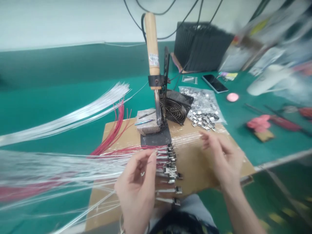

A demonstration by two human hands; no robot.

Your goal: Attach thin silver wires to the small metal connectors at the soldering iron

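Note:
My left hand (137, 187) is over the wire bundle, thumb and forefinger closed in a pinch on what looks like a thin wire, mostly hidden by the fingers. Beside its fingertips is a row of small metal connectors (172, 170) on the ends of white wires (104, 164) and red wires (136, 148). My right hand (225, 157) hovers above the right part of the brown board (195, 169), fingers loosely curled and apart, somewhat blurred. I see nothing in it. Loose metal connectors (204, 119) lie just beyond it.
A wooden-handled soldering iron (152, 45) stands upright in a holder, its tip by a grey block (147, 122). Behind are a small fan (176, 109), a bag of metal parts (202, 97), a phone (214, 83) and a black bin (201, 47). Red-handled tools (285, 123) lie right.

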